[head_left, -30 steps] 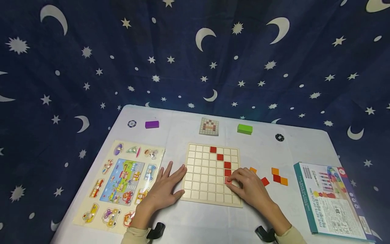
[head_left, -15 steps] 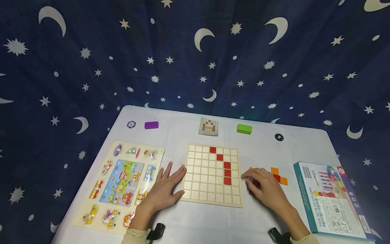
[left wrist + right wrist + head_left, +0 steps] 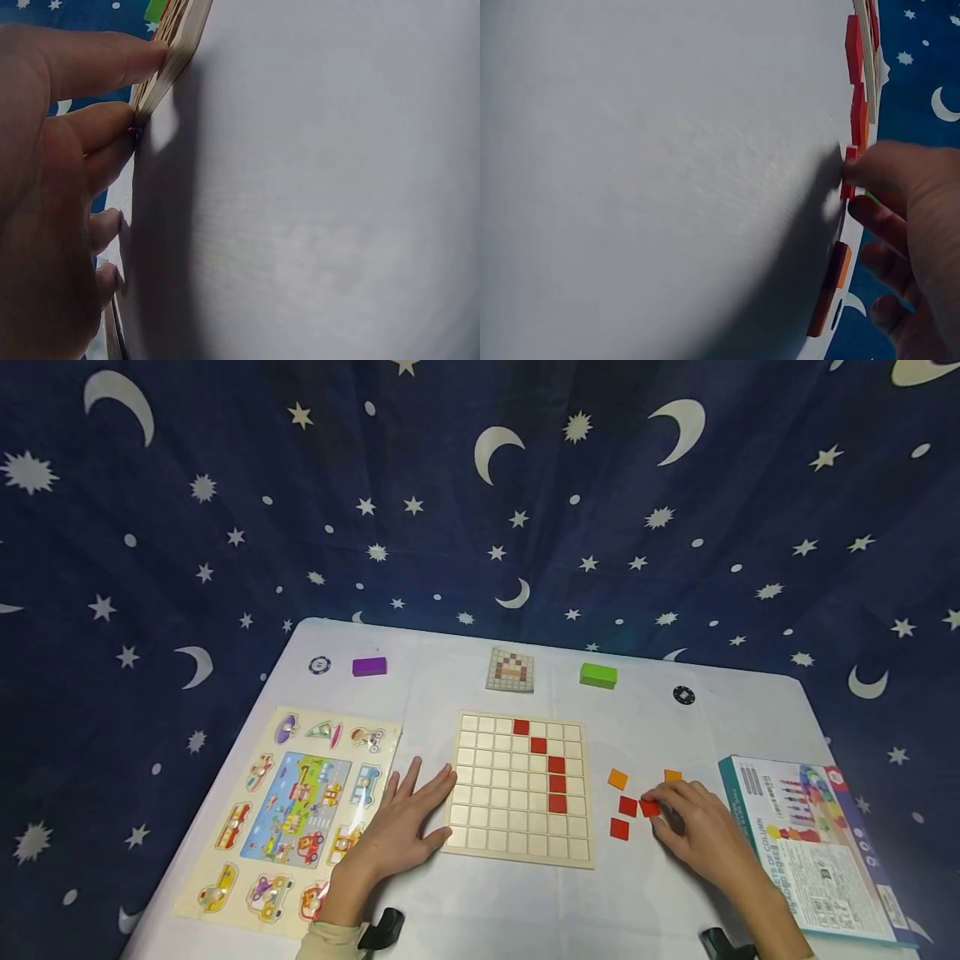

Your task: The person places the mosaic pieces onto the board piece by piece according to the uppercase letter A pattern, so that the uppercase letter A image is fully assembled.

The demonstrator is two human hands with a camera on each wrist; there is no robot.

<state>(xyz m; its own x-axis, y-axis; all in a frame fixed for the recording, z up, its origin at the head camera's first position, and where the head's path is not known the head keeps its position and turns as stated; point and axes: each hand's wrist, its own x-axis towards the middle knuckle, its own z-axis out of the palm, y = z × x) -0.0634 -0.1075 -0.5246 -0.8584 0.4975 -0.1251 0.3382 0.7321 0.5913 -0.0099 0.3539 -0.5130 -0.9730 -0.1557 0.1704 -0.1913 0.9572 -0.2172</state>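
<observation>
A wooden grid board (image 3: 495,814) lies in the middle of the table, with several red square tiles (image 3: 557,784) set in its cells. My left hand (image 3: 401,827) rests on the table with fingers spread, fingertips at the board's left edge. In the left wrist view, the thumb and fingers of the left hand (image 3: 52,165) meet the board's edge (image 3: 180,56). To the right of the board, my right hand (image 3: 701,831) pinches a loose red tile (image 3: 649,808) between thumb and fingertips. That red tile (image 3: 849,176) also shows at the thumb in the right wrist view.
Two loose red tiles (image 3: 619,828) and an orange tile (image 3: 618,778) lie beside the board; another orange tile (image 3: 672,775) is partly behind the right hand. A pattern card (image 3: 512,670), purple block (image 3: 370,667) and green block (image 3: 598,675) stand behind. A puzzle (image 3: 251,860) and box (image 3: 832,860) flank them.
My right hand has left a red tile in the board's right side and moved right to the loose tiles, where it pinches another red one. The left hand has stayed put.
</observation>
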